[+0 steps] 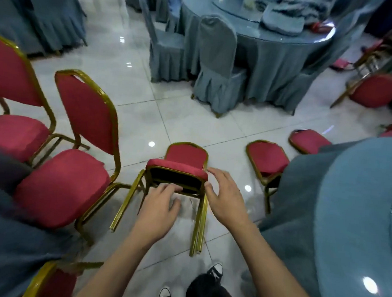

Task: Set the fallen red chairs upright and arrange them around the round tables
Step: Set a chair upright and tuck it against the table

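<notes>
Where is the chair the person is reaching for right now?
The fallen chair lies on its back at the centre of the head view, between the upright red chair on its left and another tipped chair on its right.
</notes>
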{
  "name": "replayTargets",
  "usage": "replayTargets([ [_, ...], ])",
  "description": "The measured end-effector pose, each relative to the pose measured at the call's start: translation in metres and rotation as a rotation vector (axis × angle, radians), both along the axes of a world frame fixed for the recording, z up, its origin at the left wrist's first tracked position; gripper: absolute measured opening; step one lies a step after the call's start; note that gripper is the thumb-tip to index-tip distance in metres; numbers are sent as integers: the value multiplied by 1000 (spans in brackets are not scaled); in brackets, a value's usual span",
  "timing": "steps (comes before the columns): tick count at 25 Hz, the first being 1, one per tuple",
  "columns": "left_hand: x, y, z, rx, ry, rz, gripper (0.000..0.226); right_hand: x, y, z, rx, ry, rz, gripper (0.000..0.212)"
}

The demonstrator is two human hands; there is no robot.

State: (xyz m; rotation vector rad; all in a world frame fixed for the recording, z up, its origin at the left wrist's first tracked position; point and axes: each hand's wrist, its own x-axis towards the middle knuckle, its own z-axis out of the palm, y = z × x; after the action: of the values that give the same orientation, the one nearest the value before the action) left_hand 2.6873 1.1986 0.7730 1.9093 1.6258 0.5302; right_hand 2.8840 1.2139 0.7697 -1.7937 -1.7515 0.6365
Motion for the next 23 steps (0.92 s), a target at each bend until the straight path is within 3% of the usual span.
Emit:
replayTargets([
  [5, 89, 60, -2, 7, -2, -129, 26, 79, 24, -9, 0, 83, -169, 39],
  [12, 217, 154, -9, -10, -44, -213, 28, 212, 73, -8, -16, 30, -300, 38],
  [17, 283, 203, -13, -18, -47, -268, 27, 272, 125, -12, -19, 12, -316, 37],
  [23, 319, 296, -13, 2, -20, -185, 27, 313, 233, -14, -10, 27, -232, 37],
])
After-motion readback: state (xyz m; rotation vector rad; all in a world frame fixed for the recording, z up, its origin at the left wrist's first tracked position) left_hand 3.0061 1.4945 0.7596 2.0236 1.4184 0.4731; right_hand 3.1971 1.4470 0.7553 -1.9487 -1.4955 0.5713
